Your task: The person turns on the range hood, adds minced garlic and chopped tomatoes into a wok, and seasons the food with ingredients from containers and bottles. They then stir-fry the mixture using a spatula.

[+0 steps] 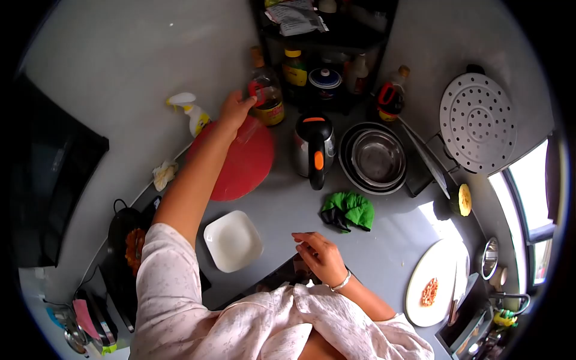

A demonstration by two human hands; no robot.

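My left hand (pixel 237 110) is stretched out at the upper left, fingers drawn together beside a dark glass bottle (pixel 269 99) with a yellow label. The same hand lies over the upper edge of a red round board (pixel 243 165); what its fingers grip, if anything, I cannot make out. Low in the middle, my right hand (pixel 323 257) is held with fingers loosely bent and apart, nothing in it. Near it are a white square dish (pixel 233 241) and a green and black cloth (pixel 348 212). An electric kettle (pixel 314 150) stands between the board and stacked metal bowls (pixel 378 158).
A spray bottle (pixel 192 114) is at the left wall. Jars and another bottle (pixel 392 96) stand by the black shelf (pixel 327 39). On the right are a perforated metal disc (pixel 478 120), a cut squash (pixel 464 200) and a white round board (pixel 426 270) holding chopped food.
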